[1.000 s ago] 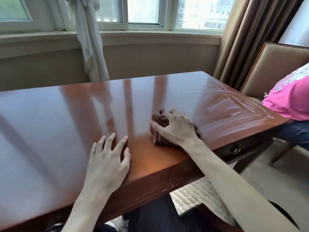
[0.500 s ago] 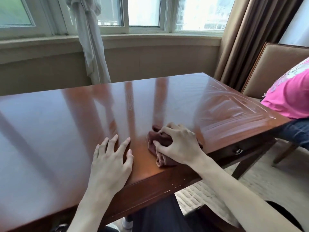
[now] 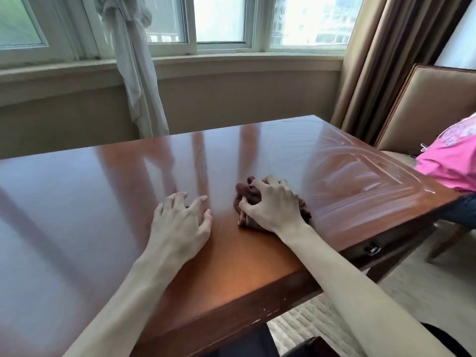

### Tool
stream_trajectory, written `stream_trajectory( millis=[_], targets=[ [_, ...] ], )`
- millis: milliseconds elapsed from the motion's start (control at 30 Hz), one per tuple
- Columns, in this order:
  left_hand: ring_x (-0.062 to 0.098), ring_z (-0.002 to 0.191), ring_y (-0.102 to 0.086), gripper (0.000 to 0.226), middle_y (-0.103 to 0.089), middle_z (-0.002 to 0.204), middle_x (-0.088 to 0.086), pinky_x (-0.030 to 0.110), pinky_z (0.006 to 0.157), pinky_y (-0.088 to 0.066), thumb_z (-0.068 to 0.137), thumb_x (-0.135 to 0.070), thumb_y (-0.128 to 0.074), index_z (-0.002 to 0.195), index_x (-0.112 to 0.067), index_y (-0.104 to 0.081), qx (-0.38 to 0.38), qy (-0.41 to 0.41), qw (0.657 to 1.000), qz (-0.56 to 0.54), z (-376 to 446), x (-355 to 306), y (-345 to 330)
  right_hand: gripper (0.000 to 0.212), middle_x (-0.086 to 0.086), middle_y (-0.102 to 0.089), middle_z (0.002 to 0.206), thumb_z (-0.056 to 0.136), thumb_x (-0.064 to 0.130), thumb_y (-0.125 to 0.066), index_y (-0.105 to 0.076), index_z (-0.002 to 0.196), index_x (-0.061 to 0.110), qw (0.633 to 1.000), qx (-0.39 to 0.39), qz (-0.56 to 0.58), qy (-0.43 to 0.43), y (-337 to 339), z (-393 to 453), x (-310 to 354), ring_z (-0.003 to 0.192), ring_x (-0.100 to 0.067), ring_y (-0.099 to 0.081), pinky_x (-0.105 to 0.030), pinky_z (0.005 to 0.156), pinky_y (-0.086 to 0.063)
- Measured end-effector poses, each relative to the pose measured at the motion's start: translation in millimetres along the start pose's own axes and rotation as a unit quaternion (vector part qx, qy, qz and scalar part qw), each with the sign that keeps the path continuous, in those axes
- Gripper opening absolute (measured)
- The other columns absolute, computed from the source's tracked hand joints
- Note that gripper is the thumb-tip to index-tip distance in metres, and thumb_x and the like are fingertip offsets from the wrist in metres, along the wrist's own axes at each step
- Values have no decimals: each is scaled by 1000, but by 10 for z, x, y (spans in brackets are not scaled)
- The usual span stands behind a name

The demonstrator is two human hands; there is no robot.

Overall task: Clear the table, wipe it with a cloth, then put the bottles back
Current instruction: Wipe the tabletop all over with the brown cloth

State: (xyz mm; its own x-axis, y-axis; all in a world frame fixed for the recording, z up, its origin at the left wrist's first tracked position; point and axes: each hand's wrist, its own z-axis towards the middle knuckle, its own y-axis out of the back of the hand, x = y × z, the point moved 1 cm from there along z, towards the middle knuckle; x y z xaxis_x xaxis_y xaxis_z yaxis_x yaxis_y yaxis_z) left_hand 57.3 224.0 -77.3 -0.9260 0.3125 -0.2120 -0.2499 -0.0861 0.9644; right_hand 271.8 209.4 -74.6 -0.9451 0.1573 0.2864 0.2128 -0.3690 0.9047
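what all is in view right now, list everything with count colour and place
table: 1, glossy red-brown, centre, streaked at right
cloth: 1, dark brown, bunched on table near front edge
windows: several, white frames, back wall
white curtain: 1, tied, hanging left of centre
brown curtain: 1, right of windows
chair: 1, tan, right
pink fabric: 1, right edge
left hand: fingertips on table, holds nothing
right hand: grips cloth

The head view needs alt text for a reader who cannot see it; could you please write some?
A person's right hand grips a bunched dark brown cloth on a glossy reddish-brown wooden table, while the left hand rests on the tabletop beside it with fingers arched. Wet wipe streaks mark the table's right end; no bottles are visible.
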Motion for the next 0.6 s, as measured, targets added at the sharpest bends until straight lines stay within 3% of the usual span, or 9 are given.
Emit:
stream_trajectory(
  millis=[100,300,467,600],
  targets=[
    [27,148,-24,51,-36,157,10,45,122,-21,101,-53,-34,150,-39,-42,16,-21,1000,7,566,-37,-139,54,-1,-64,121,82,61,-58,-67,127,31,1000,13,-3,3,-185,582,-67,111,-36,-57,-46,94,-49],
    [28,154,-11,56,-25,164,7,47,125,-10,101,-57,-30,155,-43,-31,20,-13,999,-22,1471,63,-382,48,-2,-63,117,81,59,-59,-69,118,29,1000,1,9,-25,-598,1896,-312,110,-37,-56,-46,93,-48],
    [21,155,-2,64,-13,168,-2,42,126,-2,95,-68,-17,156,-49,-22,20,13,999,-25,1634,140,-563,49,-5,-62,116,82,60,-60,-71,114,24,999,-19,-2,-48,-897,2925,-529,112,-39,-54,-46,92,-46],
    [21,155,-1,64,-12,168,-2,42,126,-2,95,-67,-16,156,-49,-21,25,13,999,-17,1656,140,-547,50,-7,-61,120,83,60,-60,-70,118,25,998,0,-6,-55,-944,3086,-564,115,-39,-53,-46,95,-45]
  ],
)
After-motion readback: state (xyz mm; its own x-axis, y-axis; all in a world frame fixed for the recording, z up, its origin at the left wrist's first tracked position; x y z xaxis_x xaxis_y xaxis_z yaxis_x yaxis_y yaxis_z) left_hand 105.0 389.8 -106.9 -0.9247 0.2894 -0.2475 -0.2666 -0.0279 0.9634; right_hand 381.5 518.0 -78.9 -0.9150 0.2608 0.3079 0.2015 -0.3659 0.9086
